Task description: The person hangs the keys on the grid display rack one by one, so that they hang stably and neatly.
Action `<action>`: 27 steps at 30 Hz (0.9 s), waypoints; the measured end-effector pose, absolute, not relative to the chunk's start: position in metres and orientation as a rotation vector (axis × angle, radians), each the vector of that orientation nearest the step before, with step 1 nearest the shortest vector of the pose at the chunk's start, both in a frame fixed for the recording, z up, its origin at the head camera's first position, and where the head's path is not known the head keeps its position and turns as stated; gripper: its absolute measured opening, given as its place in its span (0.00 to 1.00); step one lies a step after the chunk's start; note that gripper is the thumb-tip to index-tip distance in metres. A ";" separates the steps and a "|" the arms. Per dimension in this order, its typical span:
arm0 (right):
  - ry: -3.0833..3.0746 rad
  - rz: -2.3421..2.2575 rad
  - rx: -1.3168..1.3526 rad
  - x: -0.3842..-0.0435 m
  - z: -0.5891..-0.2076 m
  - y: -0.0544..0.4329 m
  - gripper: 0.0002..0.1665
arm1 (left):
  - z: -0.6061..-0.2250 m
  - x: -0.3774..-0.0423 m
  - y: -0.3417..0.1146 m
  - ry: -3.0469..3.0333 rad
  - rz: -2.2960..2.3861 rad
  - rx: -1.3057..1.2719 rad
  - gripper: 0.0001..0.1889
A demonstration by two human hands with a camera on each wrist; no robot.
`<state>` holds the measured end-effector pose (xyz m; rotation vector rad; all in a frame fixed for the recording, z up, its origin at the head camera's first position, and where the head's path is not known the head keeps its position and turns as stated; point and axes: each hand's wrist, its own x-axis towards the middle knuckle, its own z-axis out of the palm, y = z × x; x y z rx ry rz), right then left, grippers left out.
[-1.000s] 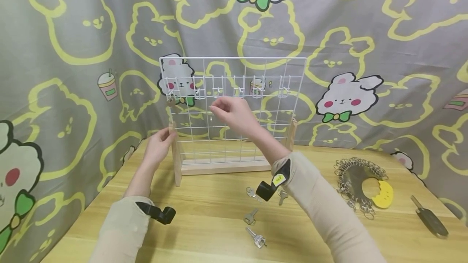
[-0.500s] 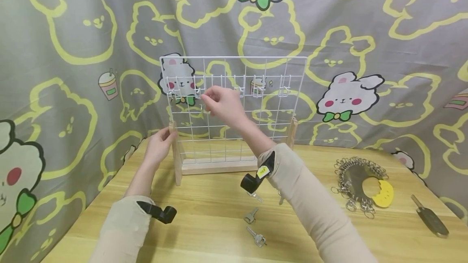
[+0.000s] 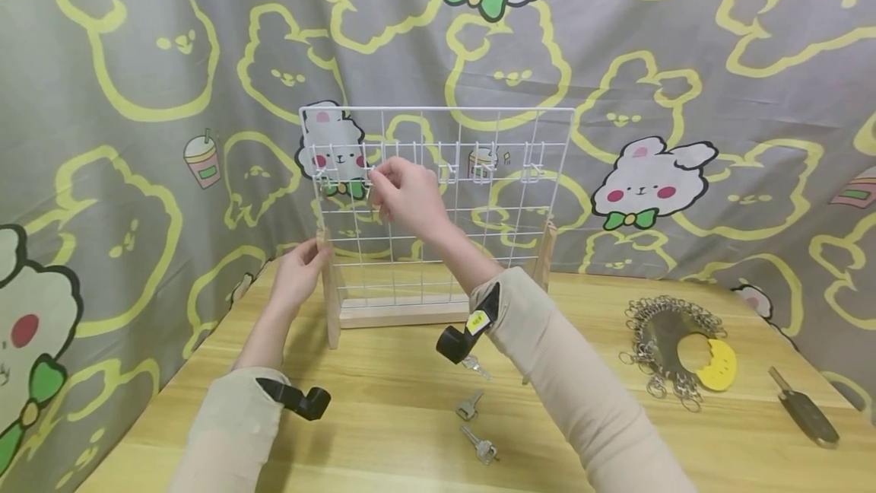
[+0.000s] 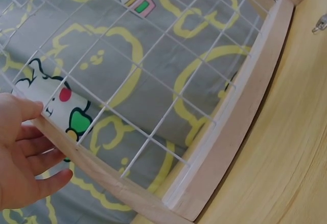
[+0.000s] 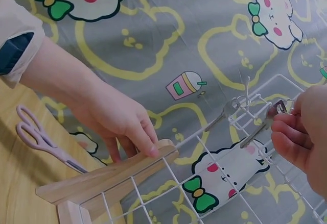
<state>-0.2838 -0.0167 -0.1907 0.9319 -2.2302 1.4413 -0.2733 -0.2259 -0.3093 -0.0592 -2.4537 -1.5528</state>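
A white wire grid rack (image 3: 438,107) with a wooden base stands on the table, small hooks along its upper part. My left hand (image 3: 299,272) grips the top of the rack's left wooden post (image 3: 331,295), thumb on one face, as the left wrist view also shows. My right hand (image 3: 414,196) is up at the second hook from the left. In the right wrist view it pinches a metal key (image 5: 261,128) by its ring, blade pointing down. Another key (image 5: 220,116) hangs from the leftmost hook. Whether the held ring touches the hook I cannot tell.
Several keys lie in front of the rack, including a silver key (image 3: 480,445) and a flat key (image 3: 469,405). To the right are a crescent holder (image 3: 667,329) with many small rings and a dark car key (image 3: 809,413). Scissors (image 5: 41,137) lie beyond the left post.
My right hand has moved left and slightly up with the key, from before the third hook to the second one. The left hand has kept its place on the post.
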 end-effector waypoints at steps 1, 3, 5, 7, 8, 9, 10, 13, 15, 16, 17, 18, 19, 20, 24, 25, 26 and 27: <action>-2.224 1.435 0.925 -0.284 -0.190 -0.017 0.11 | -0.309 -0.273 -0.226 -2.451 -1.554 -0.057 0.31; -2.222 1.404 0.908 -0.285 -0.190 -0.017 0.10 | -0.309 -0.274 -0.226 -2.446 -1.558 -0.055 0.31; -2.230 1.373 0.887 -0.286 -0.190 -0.018 0.10 | -0.310 -0.274 -0.226 -2.445 -1.553 -0.054 0.31; -2.239 1.351 0.868 -0.286 -0.190 -0.018 0.10 | -0.310 -0.274 -0.226 -2.445 -1.550 -0.054 0.30; -2.245 1.341 0.857 -0.286 -0.190 -0.018 0.10 | -0.310 -0.275 -0.226 -2.444 -1.549 -0.053 0.30; -2.249 1.337 0.847 -0.286 -0.190 -0.018 0.10 | -0.310 -0.275 -0.226 -2.444 -1.547 -0.050 0.30; -2.252 1.330 0.839 -0.286 -0.190 -0.019 0.10 | -0.310 -0.275 -0.226 -2.445 -1.544 -0.046 0.30; -2.265 1.323 0.816 -0.286 -0.189 -0.019 0.10 | -0.311 -0.276 -0.226 -2.446 -1.540 -0.039 0.30; -2.278 1.315 0.803 -0.286 -0.188 -0.019 0.10 | -0.311 -0.275 -0.225 -2.447 -1.538 -0.041 0.30; -2.290 1.306 0.798 -0.286 -0.189 -0.019 0.10 | -0.311 -0.275 -0.225 -2.446 -1.538 -0.042 0.30; -2.303 1.298 0.795 -0.287 -0.189 -0.020 0.10 | -0.311 -0.275 -0.225 -2.444 -1.540 -0.044 0.30; -2.316 1.289 0.792 -0.287 -0.190 -0.020 0.11 | -0.311 -0.275 -0.226 -2.444 -1.539 -0.044 0.30; -2.328 1.278 0.790 -0.288 -0.190 -0.020 0.11 | -0.311 -0.275 -0.226 -2.444 -1.539 -0.044 0.31; -2.339 1.268 0.788 -0.288 -0.191 -0.020 0.11 | -0.311 -0.274 -0.226 -2.445 -1.537 -0.044 0.31; -2.354 1.267 0.784 -0.291 -0.196 -0.018 0.11 | -0.312 -0.275 -0.227 -2.453 -1.531 -0.039 0.31; -2.352 1.275 0.786 -0.291 -0.197 -0.018 0.11 | -0.312 -0.275 -0.227 -2.454 -1.532 -0.042 0.31; -2.348 1.287 0.789 -0.292 -0.198 -0.017 0.11 | -0.312 -0.275 -0.227 -2.453 -1.532 -0.042 0.31; -2.346 1.298 0.793 -0.293 -0.199 -0.016 0.11 | -0.312 -0.275 -0.226 -2.452 -1.531 -0.044 0.31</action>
